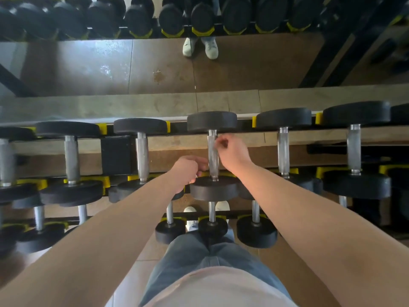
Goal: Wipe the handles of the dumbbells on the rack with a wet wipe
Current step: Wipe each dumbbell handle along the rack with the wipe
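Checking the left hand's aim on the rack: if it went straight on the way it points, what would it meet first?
Most likely the chrome handle of the middle dumbbell, near its lower end: the left hand points straight at it. Depth is unclear, so the fingertips may already touch it.

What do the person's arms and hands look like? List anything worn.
The left forearm and right forearm are bare to the frame edge, with no sleeve in view. The left hand and right hand are ungloved, and neither wrist carries a watch or band.
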Demonstrator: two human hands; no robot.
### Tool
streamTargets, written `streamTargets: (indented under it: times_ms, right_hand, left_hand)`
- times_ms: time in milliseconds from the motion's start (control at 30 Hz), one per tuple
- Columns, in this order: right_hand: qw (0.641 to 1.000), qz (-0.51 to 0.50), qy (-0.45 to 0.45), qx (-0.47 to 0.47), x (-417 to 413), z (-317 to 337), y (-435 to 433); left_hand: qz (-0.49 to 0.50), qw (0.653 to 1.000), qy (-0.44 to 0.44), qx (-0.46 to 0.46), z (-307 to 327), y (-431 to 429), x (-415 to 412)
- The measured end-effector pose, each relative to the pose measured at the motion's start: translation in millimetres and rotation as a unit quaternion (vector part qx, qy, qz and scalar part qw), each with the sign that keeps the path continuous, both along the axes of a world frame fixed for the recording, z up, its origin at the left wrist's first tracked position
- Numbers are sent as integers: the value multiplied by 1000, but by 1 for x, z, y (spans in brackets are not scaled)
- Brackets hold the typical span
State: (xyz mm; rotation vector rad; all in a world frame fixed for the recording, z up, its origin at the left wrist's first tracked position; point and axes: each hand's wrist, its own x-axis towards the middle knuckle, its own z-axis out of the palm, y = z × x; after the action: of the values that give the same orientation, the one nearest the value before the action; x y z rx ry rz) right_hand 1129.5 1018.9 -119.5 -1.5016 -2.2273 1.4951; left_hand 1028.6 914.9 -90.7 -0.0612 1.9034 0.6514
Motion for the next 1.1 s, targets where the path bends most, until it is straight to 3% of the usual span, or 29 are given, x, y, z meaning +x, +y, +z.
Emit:
streamTargets:
  times_ms: [133,300,400,500,633,833,967,1100]
  right_hand:
    - [999,-5,8,43,-5,5,-5]
    - [967,213,-103,89,30,2,-33]
    - [979,159,-91,93,32,6,-38]
    - [999,35,-20,36,24,16,-41]
    - [999,-43,5,-29,17,22,-44]
    - [986,-85,36,-135,13,26,-45]
    - [989,-130,-12,-65,16,22,-42]
    - [992,-102,-70,-30,23,20,-46]
  left_hand:
    - [-10,1000,-1,-2,-4,-3,-4]
    - [-28,997,38,58,-13,-15,-6]
    - [-73,989,77,102,-13,-23,-4]
    - [-112,981,65,148,-10,-24,-7]
    - [-153,970,35,185,-7,-25,-18]
    - [-171,965,42,193,-13,-23,-29]
    - [-125,975,61,175,-21,-14,-35]
    - [-106,971,118,178,-31,6,-41]
